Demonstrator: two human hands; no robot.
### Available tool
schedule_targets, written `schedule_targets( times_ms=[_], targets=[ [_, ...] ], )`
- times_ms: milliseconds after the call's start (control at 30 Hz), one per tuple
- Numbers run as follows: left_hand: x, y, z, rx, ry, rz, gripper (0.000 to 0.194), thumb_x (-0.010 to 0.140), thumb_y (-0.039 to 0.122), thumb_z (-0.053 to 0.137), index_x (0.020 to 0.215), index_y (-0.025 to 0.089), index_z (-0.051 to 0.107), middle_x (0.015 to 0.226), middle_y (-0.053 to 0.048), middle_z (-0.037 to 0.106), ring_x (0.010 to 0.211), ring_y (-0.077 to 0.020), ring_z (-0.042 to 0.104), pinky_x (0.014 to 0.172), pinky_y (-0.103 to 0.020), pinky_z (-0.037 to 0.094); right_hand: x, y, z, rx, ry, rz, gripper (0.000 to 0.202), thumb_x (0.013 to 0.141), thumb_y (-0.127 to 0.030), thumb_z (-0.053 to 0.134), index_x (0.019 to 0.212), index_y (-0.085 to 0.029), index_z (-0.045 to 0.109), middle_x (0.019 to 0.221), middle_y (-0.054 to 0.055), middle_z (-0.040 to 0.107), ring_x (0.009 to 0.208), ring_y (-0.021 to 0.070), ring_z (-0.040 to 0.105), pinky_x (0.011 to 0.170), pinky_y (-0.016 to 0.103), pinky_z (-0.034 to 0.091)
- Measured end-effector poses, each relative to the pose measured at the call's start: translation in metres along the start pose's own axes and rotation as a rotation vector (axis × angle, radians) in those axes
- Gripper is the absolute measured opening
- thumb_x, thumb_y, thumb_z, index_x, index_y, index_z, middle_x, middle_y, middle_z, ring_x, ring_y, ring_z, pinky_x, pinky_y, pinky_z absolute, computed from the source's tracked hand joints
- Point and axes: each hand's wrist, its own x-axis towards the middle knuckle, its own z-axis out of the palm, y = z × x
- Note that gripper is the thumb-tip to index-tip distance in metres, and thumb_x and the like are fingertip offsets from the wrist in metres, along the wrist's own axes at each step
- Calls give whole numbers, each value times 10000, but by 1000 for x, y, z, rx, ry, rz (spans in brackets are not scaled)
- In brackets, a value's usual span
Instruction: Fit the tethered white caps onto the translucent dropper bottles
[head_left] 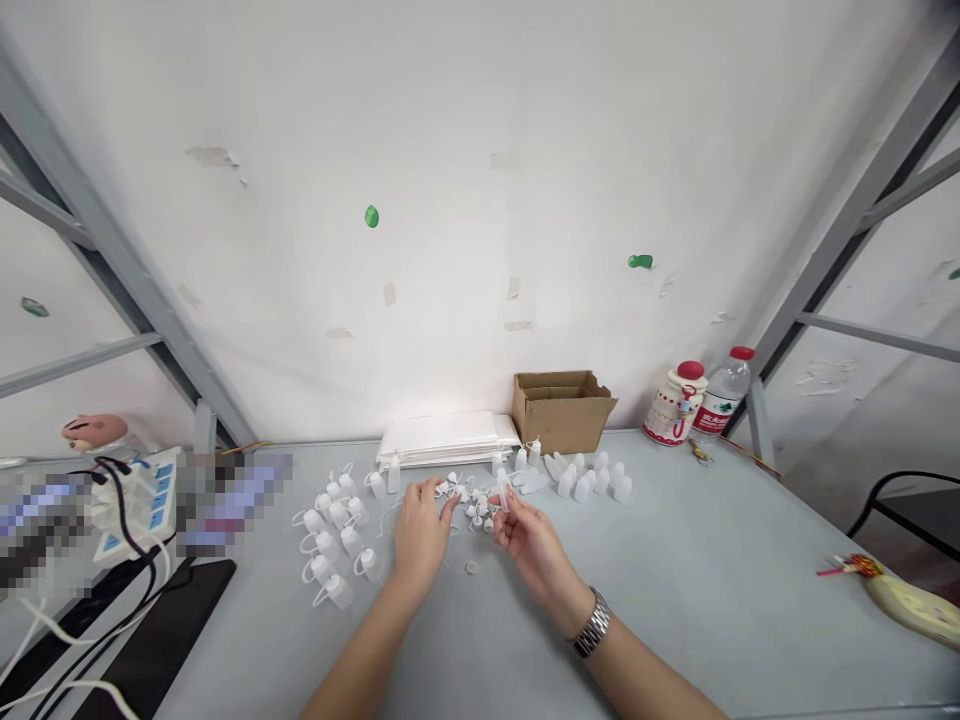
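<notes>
My right hand (534,545) grips a small translucent squeeze bottle (503,486) between thumb and fingers, held roughly upright. Beside it lies a loose pile of small white caps (474,505) with thin straps. My left hand (421,532) is at the left edge of this pile, fingers bent and thumb apart, with nothing visible in its grasp. To its left stand several capped squeeze bottles (339,592) with looped straps. Right of the pile, several bottles without visible caps (583,488) stand in a group. A small pale ring (472,568) lies between my forearms.
Behind the pile are a stack of white sheets (442,438) and an open cardboard box (566,425). A red-lidded flask (673,408) and a water bottle (721,395) stand at the back right. Cables and a power strip (161,500) occupy the left; a yellowish object (911,605) lies far right.
</notes>
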Motion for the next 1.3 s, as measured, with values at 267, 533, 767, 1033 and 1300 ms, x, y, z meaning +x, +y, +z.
schedule_targets(
  times_ms=[267,533,767,1033,1300],
  targets=[
    [-1,0,4,-147,-129,316,224,810,285,505,995,237,620,954,-69,564,937,-230,541,832,-365,427,-2,-4,2,-54,21,-57,347,690,-496,677,771,-159,678,520,-18,516,518,116,433,550,249,346],
    [-11,5,17,-295,-186,251,119,741,196,565,751,234,678,818,-51,571,827,-225,557,777,-365,427,-3,-7,3,-83,50,-85,349,673,-500,685,770,-165,671,515,-21,513,516,124,426,558,263,340],
    [-6,8,13,-562,-143,42,83,684,202,614,619,216,665,854,-59,619,865,-230,572,835,-382,409,-4,-3,5,-188,12,-40,380,671,-521,678,763,-154,654,526,-16,546,509,110,439,548,250,337],
    [4,12,-6,-1199,-264,-410,245,627,369,705,740,161,645,818,-81,729,766,-198,658,805,-360,463,4,17,2,-481,50,-102,473,572,-614,689,674,-197,492,483,-23,583,433,124,489,491,263,376],
    [3,16,-7,-1331,-196,-552,295,535,342,784,710,143,655,764,-73,728,728,-173,659,801,-327,465,2,23,-1,-587,42,-147,431,601,-578,692,682,-200,502,544,-19,583,498,136,521,497,267,410]
  ],
)
